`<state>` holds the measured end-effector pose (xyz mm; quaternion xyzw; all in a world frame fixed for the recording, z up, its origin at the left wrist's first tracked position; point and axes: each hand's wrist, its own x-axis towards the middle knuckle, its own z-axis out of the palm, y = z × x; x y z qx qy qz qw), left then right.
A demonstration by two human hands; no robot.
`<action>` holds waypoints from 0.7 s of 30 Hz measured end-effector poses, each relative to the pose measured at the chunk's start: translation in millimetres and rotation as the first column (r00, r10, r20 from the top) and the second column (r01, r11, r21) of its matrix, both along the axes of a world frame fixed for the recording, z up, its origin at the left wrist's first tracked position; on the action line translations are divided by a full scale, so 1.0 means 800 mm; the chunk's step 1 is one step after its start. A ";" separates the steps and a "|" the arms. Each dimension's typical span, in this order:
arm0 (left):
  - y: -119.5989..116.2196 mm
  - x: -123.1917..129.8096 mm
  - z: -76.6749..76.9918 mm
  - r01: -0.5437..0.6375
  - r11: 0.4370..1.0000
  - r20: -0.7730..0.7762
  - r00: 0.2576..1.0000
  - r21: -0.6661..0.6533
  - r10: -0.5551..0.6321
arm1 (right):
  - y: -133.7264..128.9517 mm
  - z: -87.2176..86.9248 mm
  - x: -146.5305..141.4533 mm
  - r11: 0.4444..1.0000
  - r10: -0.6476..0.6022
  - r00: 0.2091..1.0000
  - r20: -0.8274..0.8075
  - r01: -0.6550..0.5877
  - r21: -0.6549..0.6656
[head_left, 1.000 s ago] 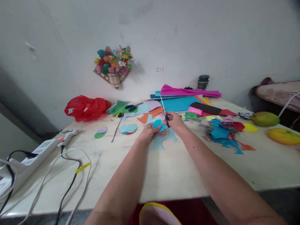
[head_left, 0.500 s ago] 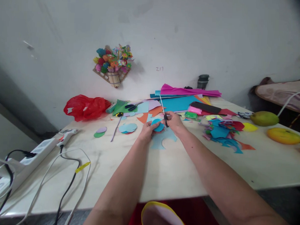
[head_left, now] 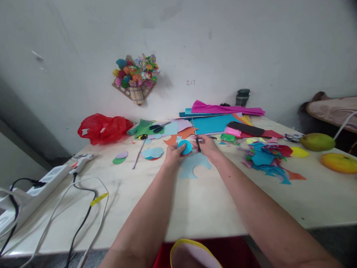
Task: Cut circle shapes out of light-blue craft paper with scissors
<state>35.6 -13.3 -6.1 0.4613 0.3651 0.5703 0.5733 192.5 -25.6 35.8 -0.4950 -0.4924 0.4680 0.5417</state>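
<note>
My left hand [head_left: 174,154] pinches a bright blue paper circle [head_left: 184,147] between thumb and fingers; a reddish edge shows just beneath it. Close by on the right, my right hand [head_left: 207,146] is closed on black-handled scissors [head_left: 198,143], seen nearly edge-on with the thin blades pointing up and away. The blades are apart from the circle. Under both hands lies a pale blue paper scrap [head_left: 192,165] with round cut-outs. Left of my left hand is a small pile of paper circles [head_left: 153,153], mostly light blue.
Another pair of scissors [head_left: 157,127] lies behind on coloured sheets. A red plastic bag [head_left: 104,128] and a power strip [head_left: 48,184] with cables are at left. Paper scraps [head_left: 262,154] and mangoes [head_left: 341,162] sit at right. Rolled magenta paper [head_left: 226,108] lies along the wall.
The blue circle has turned to face the camera more and shifted slightly left. The scissors have tilted more upright, a little farther from the circle. The view has shifted slightly.
</note>
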 end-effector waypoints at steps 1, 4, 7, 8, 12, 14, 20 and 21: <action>0.001 0.000 0.000 -0.031 0.999 0.014 0.999 -0.011 0.031 | -0.002 0.000 0.001 1.000 0.019 0.999 0.031 -0.019 -0.006; 0.001 -0.001 0.003 -0.100 0.994 0.062 0.993 -0.037 0.102 | -0.005 -0.002 0.003 0.993 0.117 0.988 0.102 -0.115 -0.026; -0.001 -0.001 0.007 -0.139 0.989 0.128 0.981 -0.048 0.144 | -0.007 -0.005 0.004 0.977 0.212 0.971 0.115 -0.208 -0.047; -0.001 -0.001 0.008 -0.159 0.986 0.157 0.974 -0.054 0.166 | -0.007 -0.005 0.004 0.973 0.229 0.966 0.120 -0.223 -0.057; 0.000 0.001 0.010 -0.238 0.966 0.276 0.926 -0.098 0.256 | -0.009 -0.008 0.002 0.959 0.279 0.949 0.146 -0.268 -0.086; 0.002 0.001 0.010 -0.251 0.962 0.318 0.908 -0.110 0.273 | -0.008 -0.011 0.001 0.949 0.313 0.938 0.150 -0.304 -0.079; 0.004 0.002 0.009 -0.245 0.962 0.340 0.900 -0.123 0.273 | -0.007 -0.020 -0.004 0.926 0.378 0.915 0.143 -0.370 -0.076; 0.004 0.002 0.009 -0.250 0.961 0.342 0.898 -0.121 0.277 | -0.008 -0.020 -0.005 0.922 0.386 0.912 0.141 -0.379 -0.074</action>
